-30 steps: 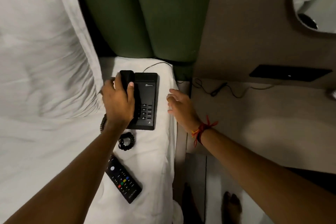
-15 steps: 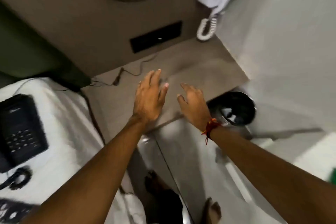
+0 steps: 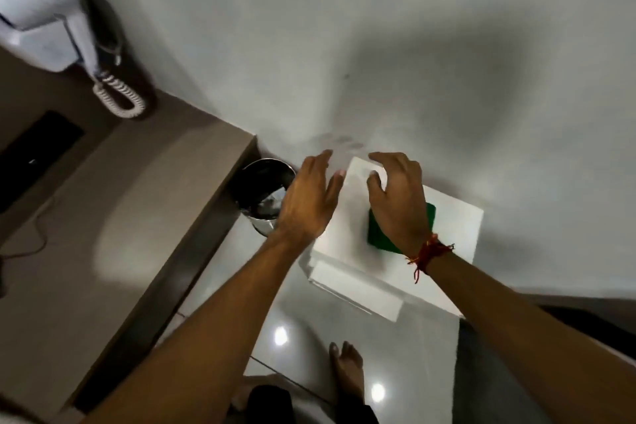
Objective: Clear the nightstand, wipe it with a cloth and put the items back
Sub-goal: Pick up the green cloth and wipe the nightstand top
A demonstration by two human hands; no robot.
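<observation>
Dim, motion-blurred view; glare spots on floor (image 3: pixel 344 348), wide-angle bending.

No text, label, brand, number or sign can be read anywhere in this view.

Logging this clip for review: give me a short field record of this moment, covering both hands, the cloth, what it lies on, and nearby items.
left hand: open, fingers spread, empty, above the left edge of the box
right hand: open, curved over the cloth, no grip visible yet
cloth: folded green cloth, partly hidden by the right hand
support: white square box standing on the glossy floor by the wall
nearby: shiny metal bin with dark liner, between the box and the beige nightstand top
wall: white wall-mounted unit with coiled cord
</observation>
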